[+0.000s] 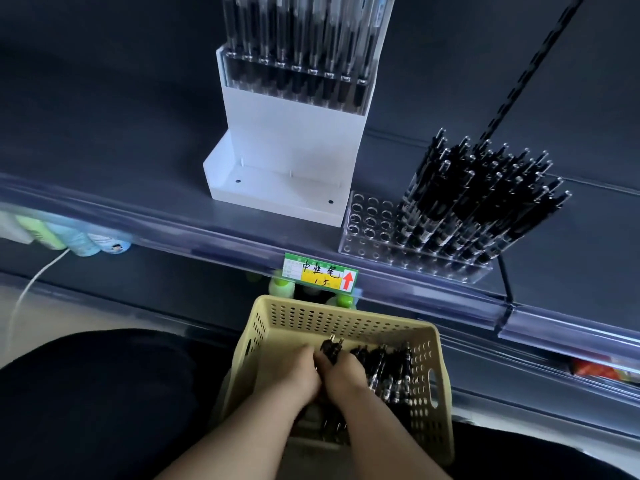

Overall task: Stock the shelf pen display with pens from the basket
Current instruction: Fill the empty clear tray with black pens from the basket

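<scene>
Left hand [304, 374] and right hand [348, 377], side by side inside a yellow basket [313, 304], both curl around a bunch of black pens [331, 348]. Loose pens [391, 372] lie beside them. Above, a dark shelf [588, 244] carries a clear holed rack [370, 216], partly filled with upright pens [485, 202], and a white stand [291, 143]. A price label [320, 277] sits on the shelf edge.

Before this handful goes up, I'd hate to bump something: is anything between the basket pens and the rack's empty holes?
Nothing visible blocks it. The left hand and right hand grip pens in the basket; the clear rack shows open empty holes at its left end. Only the shelf's low front rail lies between.
</scene>
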The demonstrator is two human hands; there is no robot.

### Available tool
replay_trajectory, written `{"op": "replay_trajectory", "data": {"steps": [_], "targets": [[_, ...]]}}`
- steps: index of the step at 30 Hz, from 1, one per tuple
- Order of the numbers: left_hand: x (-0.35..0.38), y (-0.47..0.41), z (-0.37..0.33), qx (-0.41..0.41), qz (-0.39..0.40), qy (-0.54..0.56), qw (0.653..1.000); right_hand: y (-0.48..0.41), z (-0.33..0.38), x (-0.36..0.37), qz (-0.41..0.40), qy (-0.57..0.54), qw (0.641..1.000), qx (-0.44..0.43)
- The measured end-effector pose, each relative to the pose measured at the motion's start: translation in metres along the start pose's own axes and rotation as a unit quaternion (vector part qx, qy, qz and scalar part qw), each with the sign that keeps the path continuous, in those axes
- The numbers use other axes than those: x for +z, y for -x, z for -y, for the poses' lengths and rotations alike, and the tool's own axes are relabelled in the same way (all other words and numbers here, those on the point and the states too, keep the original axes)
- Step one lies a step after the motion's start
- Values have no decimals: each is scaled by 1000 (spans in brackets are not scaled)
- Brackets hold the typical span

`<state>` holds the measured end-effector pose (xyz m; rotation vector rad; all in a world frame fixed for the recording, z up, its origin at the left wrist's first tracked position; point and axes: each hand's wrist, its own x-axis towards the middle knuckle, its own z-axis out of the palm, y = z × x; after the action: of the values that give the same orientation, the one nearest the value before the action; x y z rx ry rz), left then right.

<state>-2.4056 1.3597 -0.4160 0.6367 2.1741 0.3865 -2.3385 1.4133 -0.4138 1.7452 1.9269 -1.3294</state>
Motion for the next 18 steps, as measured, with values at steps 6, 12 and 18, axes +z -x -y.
{"op": "replay_trajectory", "data": {"steps": [6,12,18], "targets": [[-27,32,-10,88,-63,27,994,40,9,-21,-74,-38,994,-77],[-62,78,-22,149,-116,25,982,91,30,-47,-129,11,971,-200],[-112,126,-40,261,-209,108,936,154,52,-98,-237,-46,917,-317]]}}
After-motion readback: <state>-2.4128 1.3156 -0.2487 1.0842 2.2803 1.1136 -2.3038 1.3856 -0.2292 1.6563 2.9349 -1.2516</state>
